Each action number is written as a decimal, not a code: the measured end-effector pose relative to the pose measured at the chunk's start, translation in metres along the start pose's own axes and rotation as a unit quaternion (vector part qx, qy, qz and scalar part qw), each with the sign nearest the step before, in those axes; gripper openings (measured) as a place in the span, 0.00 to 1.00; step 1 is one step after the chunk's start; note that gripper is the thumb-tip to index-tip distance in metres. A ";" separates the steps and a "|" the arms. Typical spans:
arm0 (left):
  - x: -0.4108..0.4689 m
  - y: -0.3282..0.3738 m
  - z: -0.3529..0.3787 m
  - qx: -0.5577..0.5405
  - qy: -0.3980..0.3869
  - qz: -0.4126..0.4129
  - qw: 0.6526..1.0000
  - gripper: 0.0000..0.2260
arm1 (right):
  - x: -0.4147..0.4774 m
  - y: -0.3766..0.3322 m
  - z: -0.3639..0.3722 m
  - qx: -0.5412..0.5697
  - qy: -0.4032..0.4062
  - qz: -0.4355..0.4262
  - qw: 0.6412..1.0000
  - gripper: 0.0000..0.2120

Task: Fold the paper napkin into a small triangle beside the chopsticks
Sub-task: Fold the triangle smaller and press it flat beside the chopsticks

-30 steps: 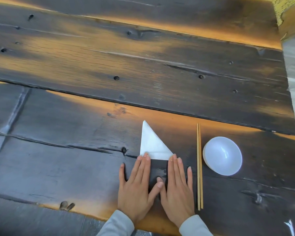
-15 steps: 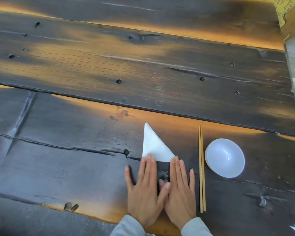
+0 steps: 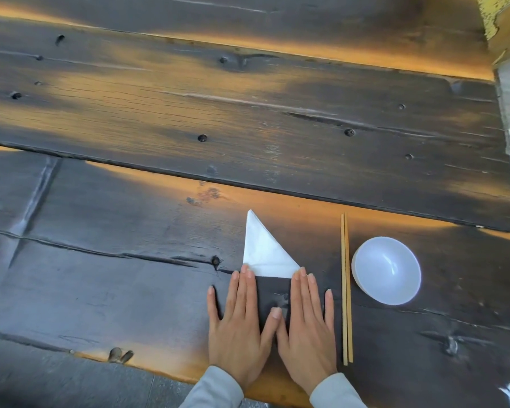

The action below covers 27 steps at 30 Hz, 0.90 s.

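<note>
From the head camera: a white paper napkin (image 3: 264,251), folded into a triangle, lies lower centre of the frame on a dark wooden table (image 3: 130,260), near the left of two chopsticks (image 3: 346,290); a white bowl (image 3: 386,270) sits right of them. Below, the left hand (image 3: 239,328) and right hand (image 3: 305,328) lie flat, fingers straight, gripping nothing, fingertips touching the napkin's lower corners.

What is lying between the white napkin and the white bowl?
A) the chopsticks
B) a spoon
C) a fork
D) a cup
A: the chopsticks lie side by side, with the napkin on one side and the bowl on the other.
</note>
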State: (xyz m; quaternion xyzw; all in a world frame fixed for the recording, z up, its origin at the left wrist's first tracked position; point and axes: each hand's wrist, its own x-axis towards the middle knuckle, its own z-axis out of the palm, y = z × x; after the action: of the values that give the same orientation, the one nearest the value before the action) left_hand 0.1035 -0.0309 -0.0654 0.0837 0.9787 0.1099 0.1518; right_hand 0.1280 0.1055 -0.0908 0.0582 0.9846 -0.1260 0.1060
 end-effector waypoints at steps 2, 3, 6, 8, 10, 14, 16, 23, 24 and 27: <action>0.002 0.007 -0.004 -0.019 -0.004 -0.031 0.999 0.36 | 0.000 0.000 -0.001 0.004 0.001 0.001 1.000 0.32; 0.006 0.009 -0.006 -0.025 -0.001 -0.032 0.999 0.36 | 0.000 -0.001 -0.001 0.008 0.003 0.000 1.000 0.32; 0.027 0.004 -0.014 -0.019 0.026 0.049 0.998 0.32 | 0.000 0.000 -0.002 0.013 0.009 -0.009 1.000 0.32; 0.050 -0.005 -0.020 -0.005 0.027 0.097 0.995 0.30 | 0.000 0.000 -0.003 0.009 0.006 -0.006 1.000 0.33; 0.075 -0.015 -0.024 0.017 0.012 0.116 0.993 0.30 | 0.000 -0.001 -0.003 0.005 0.001 0.000 1.000 0.34; 0.108 -0.032 -0.025 0.089 -0.034 0.165 0.982 0.32 | 0.000 -0.001 -0.005 -0.001 -0.004 -0.001 1.000 0.33; 0.116 -0.038 -0.027 0.091 -0.034 0.164 0.982 0.33 | 0.000 -0.001 -0.005 -0.006 -0.007 -0.003 1.000 0.33; 0.120 -0.048 -0.029 0.102 -0.024 0.167 0.980 0.36 | 0.001 -0.002 -0.008 -0.011 -0.007 -0.001 1.000 0.32; 0.120 -0.048 -0.029 0.101 -0.023 0.167 0.981 0.36 | 0.001 -0.002 -0.008 -0.010 -0.008 -0.001 1.000 0.32; 0.121 -0.047 -0.030 0.099 -0.031 0.165 0.981 0.37 | 0.000 -0.002 -0.009 -0.011 -0.011 -0.006 1.000 0.32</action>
State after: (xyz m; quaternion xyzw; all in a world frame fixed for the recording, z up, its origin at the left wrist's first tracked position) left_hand -0.0256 -0.0577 -0.0827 0.2625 0.9522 0.0329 0.1526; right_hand 0.1257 0.1061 -0.0821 0.0495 0.9851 -0.1168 0.1164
